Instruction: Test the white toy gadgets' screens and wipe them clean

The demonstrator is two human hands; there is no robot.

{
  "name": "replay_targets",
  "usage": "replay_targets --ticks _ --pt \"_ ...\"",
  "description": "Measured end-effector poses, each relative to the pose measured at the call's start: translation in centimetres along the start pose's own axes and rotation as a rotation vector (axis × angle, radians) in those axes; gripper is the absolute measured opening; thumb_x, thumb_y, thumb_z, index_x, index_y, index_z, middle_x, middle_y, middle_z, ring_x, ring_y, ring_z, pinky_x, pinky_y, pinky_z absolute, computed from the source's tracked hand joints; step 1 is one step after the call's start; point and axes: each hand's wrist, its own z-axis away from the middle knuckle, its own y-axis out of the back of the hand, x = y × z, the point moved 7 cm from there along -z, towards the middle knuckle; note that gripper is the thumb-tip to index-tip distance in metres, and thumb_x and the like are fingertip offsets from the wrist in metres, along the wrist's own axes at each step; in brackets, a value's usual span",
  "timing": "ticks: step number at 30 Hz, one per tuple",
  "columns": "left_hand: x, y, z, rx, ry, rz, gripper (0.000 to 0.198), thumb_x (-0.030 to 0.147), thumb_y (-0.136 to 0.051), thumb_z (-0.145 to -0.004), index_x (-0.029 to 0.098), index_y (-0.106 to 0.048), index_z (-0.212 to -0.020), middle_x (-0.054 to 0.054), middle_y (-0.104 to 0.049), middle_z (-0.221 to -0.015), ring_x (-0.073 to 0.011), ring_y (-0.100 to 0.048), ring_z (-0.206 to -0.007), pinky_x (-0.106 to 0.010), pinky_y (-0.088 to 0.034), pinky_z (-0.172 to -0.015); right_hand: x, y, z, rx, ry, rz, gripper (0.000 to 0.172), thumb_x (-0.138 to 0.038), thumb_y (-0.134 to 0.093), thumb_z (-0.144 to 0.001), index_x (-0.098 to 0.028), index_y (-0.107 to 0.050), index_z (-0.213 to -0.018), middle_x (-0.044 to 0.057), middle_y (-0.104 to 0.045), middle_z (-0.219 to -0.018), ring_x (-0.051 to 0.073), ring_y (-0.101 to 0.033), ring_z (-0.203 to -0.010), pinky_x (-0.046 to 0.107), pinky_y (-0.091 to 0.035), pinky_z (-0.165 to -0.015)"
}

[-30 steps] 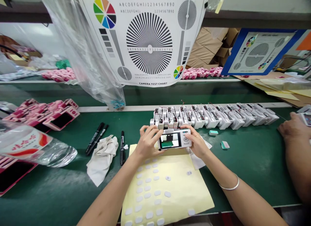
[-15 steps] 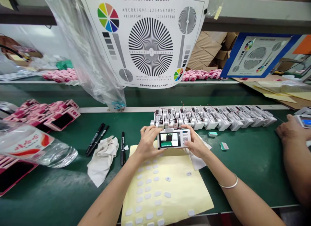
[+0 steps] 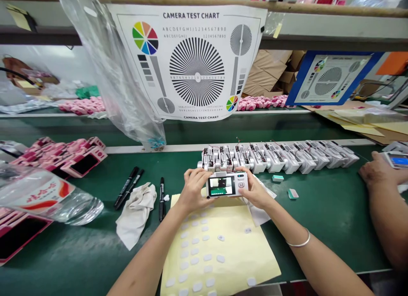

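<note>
View: one head camera looks down at the desk (image 3: 318, 232).

Hands: The left hand (image 3: 193, 190) and the right hand (image 3: 255, 193) both curl around the small silver camera (image 3: 227, 184), one at each end. They hold it up and are not spread.

Camera: It is in front of the person, just before the long row. Its lit screen faces the person and shows a picture. Its back looks shut.

Done and left: The row of silver cameras (image 3: 277, 159) lies side by side. Thin wires and open insides show on them, most clearly at the left end. The white pads (image 3: 196, 286) sit in lines on the yellow sheet (image 3: 263, 262), under the hands.

Desk: The desk is green. It holds a white cloth (image 3: 135, 215), black pens (image 3: 126, 187) and pink cameras (image 3: 60, 158).

Room: A big test chart (image 3: 197, 62) hangs ahead. At the right, another person's hand (image 3: 379, 170) rests near a screen. Brown boxes (image 3: 267, 73) stand far back.
</note>
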Motion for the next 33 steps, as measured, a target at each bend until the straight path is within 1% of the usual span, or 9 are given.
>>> replay_targets --ticks 5,9,13,20,28,33 --pt "0.09 -0.01 0.03 -0.013 -0.018 -0.011 0.046 0.042 -0.059 -0.071 0.013 -0.050 -0.105 -0.012 -0.063 -0.098 -0.0286 -0.053 -0.098 -0.042 -0.028 -0.086 0.31 0.24 -0.12 0.004 0.009 0.027 0.059 -0.012 -0.059 -0.065 -0.027 -0.036 -0.117 0.004 -0.051 -0.107 0.017 -0.059 -0.088 0.034 -0.053 -0.074" --pt "0.23 0.03 0.03 -0.019 -0.044 -0.033 0.047 0.042 -0.060 -0.070 0.012 -0.050 -0.105 -0.012 -0.064 -0.096 -0.0282 -0.053 -0.097 -0.042 -0.028 -0.086 0.77 0.22 -0.23 -0.006 -0.013 -0.015 0.059 -0.012 -0.060 -0.064 -0.028 -0.036 -0.116 0.003 -0.050 -0.107 0.018 -0.059 -0.087 0.036 -0.054 -0.071" --pt "0.20 -0.12 0.11 -0.020 -0.044 -0.034 0.046 0.041 -0.060 -0.070 0.013 -0.050 -0.105 -0.012 -0.064 -0.096 -0.0279 -0.053 -0.097 -0.041 -0.028 -0.086 0.84 0.38 -0.22 0.002 0.006 0.015 0.059 -0.012 -0.058 -0.065 -0.028 -0.037 -0.117 0.002 -0.052 -0.102 0.016 -0.059 -0.083 0.034 -0.054 -0.070" --pt "-0.02 -0.36 0.28 -0.021 -0.030 -0.048 0.047 0.041 -0.061 -0.068 0.013 -0.051 -0.104 -0.012 -0.064 -0.097 -0.0283 -0.053 -0.097 -0.042 -0.028 -0.086 0.92 0.44 -0.24 0.016 0.022 0.027 0.058 -0.012 -0.058 -0.066 -0.027 -0.038 -0.118 0.003 -0.054 -0.103 0.016 -0.059 -0.084 0.032 -0.053 -0.071" --pt "-0.03 -0.32 0.28 -0.041 -0.036 -0.055 0.047 0.041 -0.061 -0.068 0.012 -0.051 -0.104 -0.012 -0.063 -0.096 -0.0288 -0.053 -0.098 -0.042 -0.027 -0.086 0.81 0.00 -0.16 0.004 -0.012 -0.038 0.057 -0.012 -0.059 -0.063 -0.027 -0.037 -0.114 0.003 -0.050 -0.105 0.018 -0.058 -0.086 0.037 -0.056 -0.069" --pt "0.20 -0.04 0.15 -0.015 -0.063 -0.056 0.046 0.042 -0.059 -0.069 0.013 -0.051 -0.104 -0.012 -0.064 -0.096 -0.0285 -0.053 -0.097 -0.042 -0.028 -0.085 0.79 0.04 -0.23 0.003 0.014 -0.030 0.057 -0.009 -0.057 -0.063 -0.028 -0.038 -0.113 0.002 -0.051 -0.101 0.016 -0.058 -0.084 0.035 -0.056 -0.069"
